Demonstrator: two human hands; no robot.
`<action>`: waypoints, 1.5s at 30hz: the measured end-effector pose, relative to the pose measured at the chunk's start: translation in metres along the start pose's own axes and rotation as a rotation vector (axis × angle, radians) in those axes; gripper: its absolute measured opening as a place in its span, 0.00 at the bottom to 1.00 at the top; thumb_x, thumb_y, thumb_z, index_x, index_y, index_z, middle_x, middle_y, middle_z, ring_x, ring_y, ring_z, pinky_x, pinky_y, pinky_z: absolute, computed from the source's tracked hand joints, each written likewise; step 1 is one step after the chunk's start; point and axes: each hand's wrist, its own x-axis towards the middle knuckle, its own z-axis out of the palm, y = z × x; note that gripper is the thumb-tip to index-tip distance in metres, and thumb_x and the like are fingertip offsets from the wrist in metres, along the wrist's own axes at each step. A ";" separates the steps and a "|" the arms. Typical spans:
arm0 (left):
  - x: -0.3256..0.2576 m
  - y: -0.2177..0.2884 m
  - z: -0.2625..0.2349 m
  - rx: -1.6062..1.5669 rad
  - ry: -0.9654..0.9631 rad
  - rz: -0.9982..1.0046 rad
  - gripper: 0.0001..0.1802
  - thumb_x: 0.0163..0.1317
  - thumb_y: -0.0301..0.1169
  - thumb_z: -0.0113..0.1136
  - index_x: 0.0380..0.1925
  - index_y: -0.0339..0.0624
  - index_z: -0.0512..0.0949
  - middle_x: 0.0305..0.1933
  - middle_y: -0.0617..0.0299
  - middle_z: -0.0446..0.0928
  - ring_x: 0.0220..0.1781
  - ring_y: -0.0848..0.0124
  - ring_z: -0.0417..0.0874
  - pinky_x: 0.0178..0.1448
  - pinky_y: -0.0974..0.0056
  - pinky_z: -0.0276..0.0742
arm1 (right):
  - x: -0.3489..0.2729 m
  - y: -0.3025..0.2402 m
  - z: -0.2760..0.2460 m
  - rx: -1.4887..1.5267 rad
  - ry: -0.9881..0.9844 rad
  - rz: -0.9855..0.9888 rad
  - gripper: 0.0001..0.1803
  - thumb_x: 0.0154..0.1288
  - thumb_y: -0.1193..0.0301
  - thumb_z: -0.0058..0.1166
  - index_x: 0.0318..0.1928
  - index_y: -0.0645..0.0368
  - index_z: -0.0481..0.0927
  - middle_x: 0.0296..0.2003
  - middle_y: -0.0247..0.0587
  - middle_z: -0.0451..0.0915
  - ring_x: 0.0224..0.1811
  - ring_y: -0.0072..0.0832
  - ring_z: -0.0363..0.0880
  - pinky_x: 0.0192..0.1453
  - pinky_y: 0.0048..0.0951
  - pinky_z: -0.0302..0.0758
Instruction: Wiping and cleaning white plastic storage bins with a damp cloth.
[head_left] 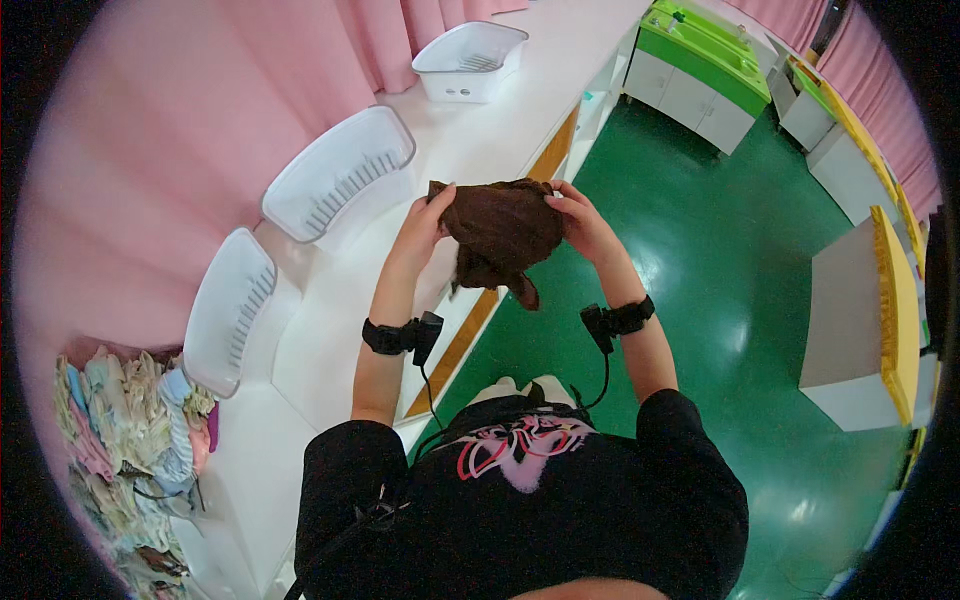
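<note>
Between my two hands hangs a dark brown piece of cloth (507,222), held up at its upper corners in front of me. A narrow flap of it droops at the lower right. My left hand (431,224) pinches the left corner, thumb on the near side. At the opposite corner my right hand (577,212) grips the edge with its fingers. The cloth is bunched, and I cannot make out what kind of garment or cloth it is. It is in the air, over the edge of the white counter and the green floor.
Along the white counter (345,285) stand three white slotted baskets (350,175), (232,310), (470,62) before a pink curtain (200,120). A pile of mixed clothes (135,430) lies at the lower left. A green-topped sink unit (700,70) and yellow-edged cabinets (860,320) stand across the green floor (680,260).
</note>
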 end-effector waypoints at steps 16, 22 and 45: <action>0.052 0.049 -0.061 -0.127 0.158 0.011 0.18 0.48 0.31 0.57 0.39 0.33 0.69 0.39 0.57 0.73 0.41 0.68 0.74 0.43 0.63 0.72 | 0.121 -0.010 -0.077 0.169 0.153 0.108 0.21 0.46 0.80 0.52 0.42 0.54 0.64 0.36 0.39 0.71 0.39 0.31 0.72 0.43 0.30 0.71; 0.042 0.030 -0.078 -0.054 0.482 0.086 0.19 0.49 0.32 0.56 0.40 0.34 0.67 0.39 0.56 0.72 0.41 0.67 0.75 0.43 0.63 0.73 | 0.135 -0.056 -0.079 -0.061 0.182 -0.264 0.20 0.51 0.77 0.51 0.45 0.56 0.62 0.30 0.37 0.74 0.34 0.24 0.73 0.38 0.22 0.68; 0.087 0.022 0.085 0.026 0.152 0.291 0.20 0.59 0.39 0.46 0.47 0.37 0.65 0.44 0.60 0.70 0.46 0.72 0.70 0.48 0.68 0.67 | 0.128 -0.134 0.002 -0.314 -0.362 -0.281 0.34 0.57 0.72 0.47 0.61 0.46 0.47 0.34 0.37 0.74 0.38 0.20 0.71 0.41 0.22 0.69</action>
